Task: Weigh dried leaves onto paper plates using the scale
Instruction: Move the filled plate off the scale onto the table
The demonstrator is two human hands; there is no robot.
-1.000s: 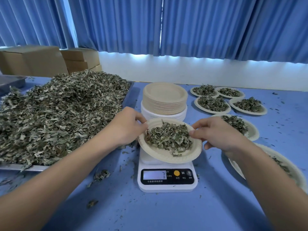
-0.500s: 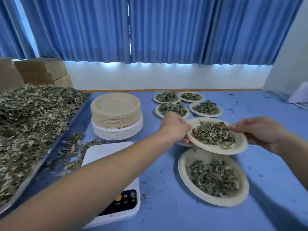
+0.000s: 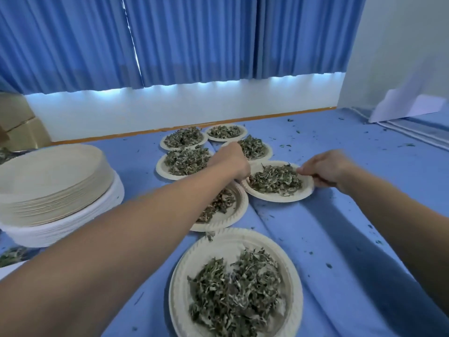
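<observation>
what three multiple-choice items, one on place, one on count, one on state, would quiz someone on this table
1. Where is the stack of empty plates relative to the leaf-filled plates?
A to their left
B to their right
C on top of them

2. How many plates hold leaves?
A four
B seven
C ten

3. The held plate between the left hand and right hand is:
A empty
B heaped with leaves
C upside down

Answers:
1 A, the stack sits at the view's left edge.
2 B, seven heaped plates can be counted on the blue cloth.
3 B, leaves cover it while fingers grip both sides of its rim.
</observation>
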